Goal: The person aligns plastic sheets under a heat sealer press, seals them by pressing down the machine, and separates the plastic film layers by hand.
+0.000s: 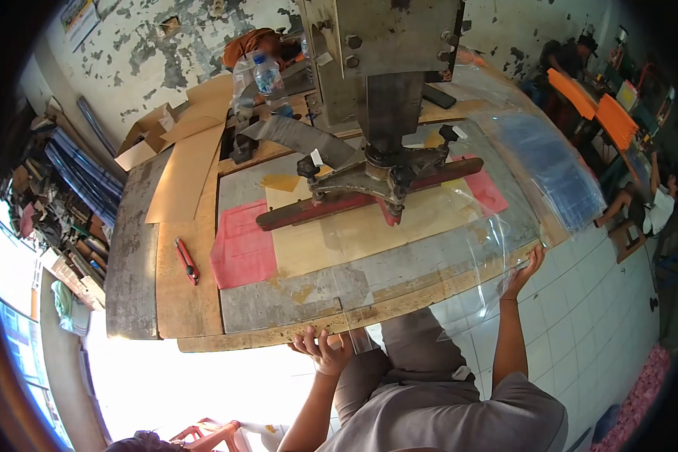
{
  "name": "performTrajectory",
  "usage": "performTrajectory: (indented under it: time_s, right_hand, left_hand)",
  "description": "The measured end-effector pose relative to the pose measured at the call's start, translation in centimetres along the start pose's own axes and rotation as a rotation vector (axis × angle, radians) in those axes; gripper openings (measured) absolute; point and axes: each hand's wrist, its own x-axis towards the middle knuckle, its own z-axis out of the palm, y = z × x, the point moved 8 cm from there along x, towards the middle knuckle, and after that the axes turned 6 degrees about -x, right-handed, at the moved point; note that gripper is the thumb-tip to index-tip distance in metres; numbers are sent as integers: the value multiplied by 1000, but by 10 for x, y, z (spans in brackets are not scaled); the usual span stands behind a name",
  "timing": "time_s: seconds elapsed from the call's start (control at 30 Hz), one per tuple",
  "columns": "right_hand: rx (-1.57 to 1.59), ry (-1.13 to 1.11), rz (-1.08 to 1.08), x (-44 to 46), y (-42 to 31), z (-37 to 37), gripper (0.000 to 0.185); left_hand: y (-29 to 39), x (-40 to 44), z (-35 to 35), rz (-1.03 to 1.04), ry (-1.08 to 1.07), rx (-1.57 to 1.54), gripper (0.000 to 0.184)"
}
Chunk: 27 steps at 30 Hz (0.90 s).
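Observation:
Below the press head, a long red-edged bar lies across yellow sheet and pink sheets on the grey board. Clear plastic film spreads over the board's right part and hangs past its front edge. My left hand is at the wooden front edge, fingers apart and resting on it. At the right front corner, my right hand has its fingers bent round the film's edge beside the board.
A red cutter lies on the left planks. Cardboard, a water bottle and a stack of clear sheets are further back. Other people are at the right and bottom left.

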Motion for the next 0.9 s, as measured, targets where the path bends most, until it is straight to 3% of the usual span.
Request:
performTrajectory:
  time_s: [0.13,0.33,0.43,0.67,0.73,0.9]
  right_hand:
    - [11,-19,66,-7,11,5,86]
    - [62,-76,-45,-17,13,3,77]
    - [136,-92,-80,-25,20,5,71]
    - [191,-150,-141,-35,24,7,66]
    - [184,-140,-133,-36,20,7,58]
    - [209,-157,-172,-33,19,5,62]
  left_hand:
    - [-7,-9,3,-13,11,36,72]
    - [-11,-12,10,-34,122,160,90]
    - [-27,-24,15,-46,189,228,90]
    - [12,19,1,-282,6,232,92]
    - [17,23,1,-293,0,224,91]
    - [17,22,1,-301,-12,219,92]
